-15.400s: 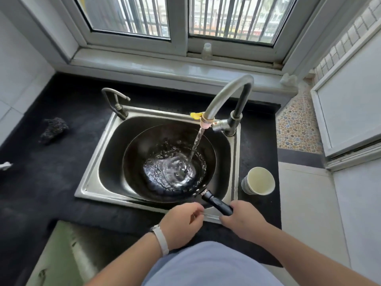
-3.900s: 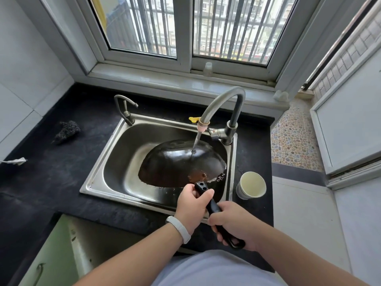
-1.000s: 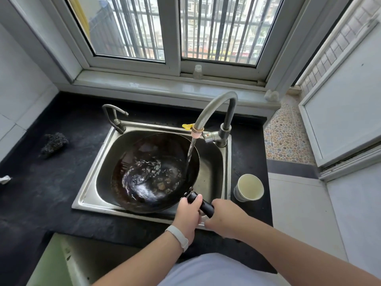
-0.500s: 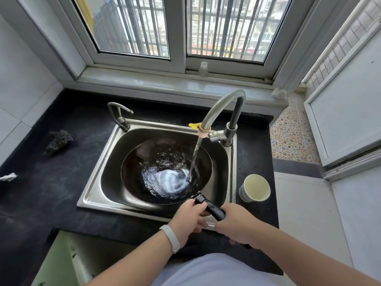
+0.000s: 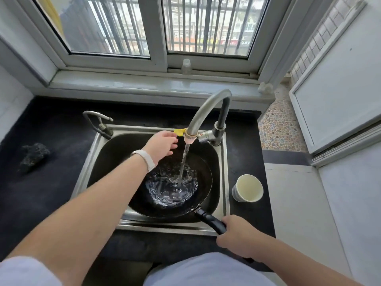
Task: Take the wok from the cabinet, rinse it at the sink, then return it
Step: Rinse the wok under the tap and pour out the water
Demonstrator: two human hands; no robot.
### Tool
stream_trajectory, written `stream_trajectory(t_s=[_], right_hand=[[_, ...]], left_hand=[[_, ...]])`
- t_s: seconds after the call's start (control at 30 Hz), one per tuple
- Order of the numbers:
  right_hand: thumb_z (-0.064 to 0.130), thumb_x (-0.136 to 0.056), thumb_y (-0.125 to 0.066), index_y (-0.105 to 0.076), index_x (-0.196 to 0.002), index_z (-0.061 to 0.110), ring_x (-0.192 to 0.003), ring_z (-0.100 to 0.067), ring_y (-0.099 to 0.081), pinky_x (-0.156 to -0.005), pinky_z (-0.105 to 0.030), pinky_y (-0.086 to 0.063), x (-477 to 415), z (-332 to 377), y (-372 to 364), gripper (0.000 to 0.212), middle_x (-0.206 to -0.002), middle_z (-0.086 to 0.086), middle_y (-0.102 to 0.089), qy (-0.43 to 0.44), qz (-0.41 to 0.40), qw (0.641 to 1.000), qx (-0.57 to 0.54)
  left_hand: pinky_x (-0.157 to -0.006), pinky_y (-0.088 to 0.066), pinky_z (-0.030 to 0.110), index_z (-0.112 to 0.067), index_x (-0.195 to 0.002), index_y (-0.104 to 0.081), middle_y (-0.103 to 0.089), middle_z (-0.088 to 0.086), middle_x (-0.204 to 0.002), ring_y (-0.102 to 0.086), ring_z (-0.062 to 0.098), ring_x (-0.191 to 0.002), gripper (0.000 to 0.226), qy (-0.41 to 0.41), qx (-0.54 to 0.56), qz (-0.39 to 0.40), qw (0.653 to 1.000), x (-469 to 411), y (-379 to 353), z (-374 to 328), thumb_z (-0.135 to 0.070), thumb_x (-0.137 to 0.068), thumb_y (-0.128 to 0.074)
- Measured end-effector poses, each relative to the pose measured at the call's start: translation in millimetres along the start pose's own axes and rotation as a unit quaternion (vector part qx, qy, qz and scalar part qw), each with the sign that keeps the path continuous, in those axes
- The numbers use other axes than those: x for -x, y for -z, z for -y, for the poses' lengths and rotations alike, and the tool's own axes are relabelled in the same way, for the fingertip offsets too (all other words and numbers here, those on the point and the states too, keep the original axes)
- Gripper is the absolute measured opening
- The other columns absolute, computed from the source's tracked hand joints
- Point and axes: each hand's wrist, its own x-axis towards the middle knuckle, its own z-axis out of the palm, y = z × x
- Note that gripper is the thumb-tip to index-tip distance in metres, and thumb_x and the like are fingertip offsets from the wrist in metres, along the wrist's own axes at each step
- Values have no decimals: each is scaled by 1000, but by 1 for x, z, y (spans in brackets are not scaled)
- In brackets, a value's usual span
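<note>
Our right hand (image 5: 239,236) is clenched around the black handle (image 5: 210,220) of the wok (image 5: 198,203), at the near right corner of the sink (image 5: 223,174), and that grip alone keeps the pan level. The wok sits down inside the basin, handle poking over the near rim, with water pooled in its bowl and the stream (image 5: 183,162) from the tap (image 5: 206,108) falling into the middle. Our left hand (image 5: 162,144) holds nothing: fingers loosely spread, it reaches over the far edge of the sink, fingertips at the small yellow lever (image 5: 179,132) on the spout; whether they touch it we cannot tell. We judge the step to be shutting off the water. To do it well, we should turn the lever with the fingertips only, keep the forearm clear of the stream, and hold the handle firm so the pooled water does not slop toward the paper cup (image 5: 247,190) standing on the counter (image 5: 51,182) just beside the sink's right rim. Then we tip the wok slowly to drain.
</note>
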Motion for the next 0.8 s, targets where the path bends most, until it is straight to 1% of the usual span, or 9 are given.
stream_trajectory(t_s=[0.07, 0.13, 0.2, 0.3, 0.4, 0.53, 0.6, 0.67, 0.8], right_hand=[[28, -73, -67, -65, -92, 23, -74, -17, -64, -63, -27, -50, -1, 0, 2, 20, -86, -3, -67, -1, 7, 1000, 0], [29, -72, -67, -64, -90, 25, -77, -18, -65, -64, -27, -50, -2, 0, 3, 18, -85, -2, -66, -3, 10, 1000, 1], [29, -71, -66, -65, -92, 24, -82, -20, -66, -71, -31, -54, -3, -1, 5, 21, -89, -4, -67, -6, 9, 1000, -1], [29, -71, -66, -66, -96, 23, -87, -22, -67, -82, -35, -56, -6, -1, 9, 25, -94, -5, -68, -9, 17, 1000, 0], [28, -72, -67, -65, -91, 24, -82, -19, -66, -72, -30, -53, -10, -2, 12, 20, -89, -3, -67, -7, 18, 1000, -3], [27, -73, -66, -63, -85, 27, -75, -14, -62, -62, -23, -48, -11, -3, 13, 12, -82, 1, -64, -6, 21, 1000, 6], [28, -74, -66, -64, -87, 27, -76, -15, -63, -66, -24, -51, -11, -3, 14, 13, -84, 1, -65, -7, 21, 1000, 7], [29, -73, -67, -64, -89, 27, -78, -15, -63, -69, -26, -51, -10, -3, 14, 16, -86, 0, -66, -8, 24, 1000, 7], [28, -73, -65, -62, -85, 27, -75, -14, -61, -62, -23, -46, -8, -2, 13, 12, -83, 1, -64, -7, 27, 1000, 11]], left_hand=[[-82, -49, 30, -5, -117, -59, -63, 6, -106, -60, 17, -98, 21, -28, -31, 41, 998, -15, -12, -14, -7, -97, -52], [-76, -45, 30, -9, -88, -59, -57, 3, -82, -54, 16, -79, 11, -75, -80, 79, 991, -20, -21, -21, 1, -90, -56], [-79, -42, 34, -16, -69, -54, -53, 1, -74, -51, 18, -78, 27, -89, -99, 95, 986, -26, -28, -24, 7, -83, -56], [-86, -43, 40, -25, -64, -60, -58, -2, -74, -51, 20, -83, 18, -46, 7, 82, 996, -31, -35, -28, -11, -73, -53], [-69, -41, 32, -29, -45, -67, -60, -9, -60, -49, 15, -71, 30, -9, 73, 75, 995, -38, -37, -31, -22, -69, -49], [-59, -36, 25, -22, -69, -50, -43, 2, -74, -43, 14, -67, 26, 21, 87, 93, 992, -48, -40, -42, -11, -92, -50], [-52, -33, 21, -21, -71, -43, -37, 1, -73, -37, 11, -62, 30, 37, 115, 97, 988, -54, -45, -42, -6, -97, -43], [-55, -32, 20, -21, -73, -43, -37, 0, -75, -37, 9, -63, 30, 52, 131, 103, 985, -58, -47, -41, -3, -97, -44], [-57, -35, 20, -23, -77, -45, -39, -2, -78, -40, 8, -66, 25, 80, 131, 119, 981, -55, -46, -37, -19, -101, -42]])
